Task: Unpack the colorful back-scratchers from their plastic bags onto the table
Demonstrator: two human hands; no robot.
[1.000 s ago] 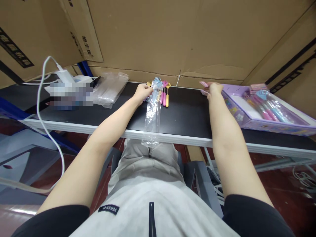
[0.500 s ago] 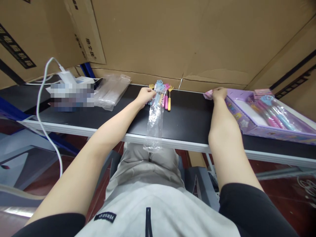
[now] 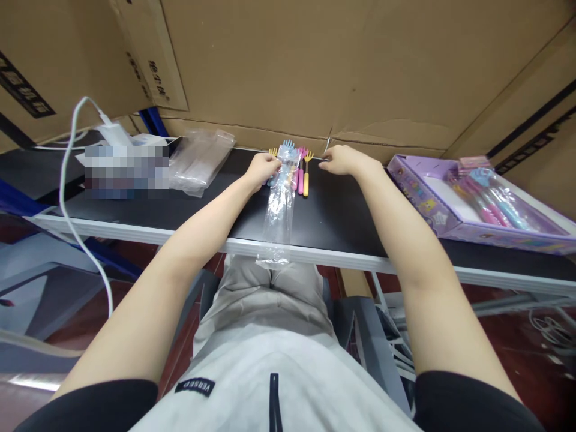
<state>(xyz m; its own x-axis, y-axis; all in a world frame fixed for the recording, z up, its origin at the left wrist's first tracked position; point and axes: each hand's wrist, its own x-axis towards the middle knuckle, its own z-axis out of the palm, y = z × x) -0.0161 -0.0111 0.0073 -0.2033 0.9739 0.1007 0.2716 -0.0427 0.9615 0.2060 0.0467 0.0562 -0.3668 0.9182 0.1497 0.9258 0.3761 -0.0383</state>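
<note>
My left hand (image 3: 263, 168) pinches the upper left side of a long clear plastic bag (image 3: 278, 219), whose lower end hangs over the table edge. Small back scratchers with claw-shaped heads lie at and under the bag's top; a blue head (image 3: 288, 144) shows there. Just right of the bag are a pink back scratcher (image 3: 301, 179) and a yellow back scratcher (image 3: 306, 183), side by side. My right hand (image 3: 339, 160) hovers right of the yellow one, fingers bent, thumb and fingertips slightly apart, with nothing visible between them.
A purple display box (image 3: 450, 228) with bagged back scratchers (image 3: 499, 201) stands at the right. Flat clear bags (image 3: 202, 161) lie at the left, beside a blurred-out item (image 3: 126, 173) and a white cable (image 3: 67, 180). Cardboard (image 3: 279, 72) walls the back of the black table (image 3: 346, 222).
My right hand has moved left from beside the purple box towards the back scratchers. The pink item by it earlier is out of sight. My left hand keeps hold of the bag.
</note>
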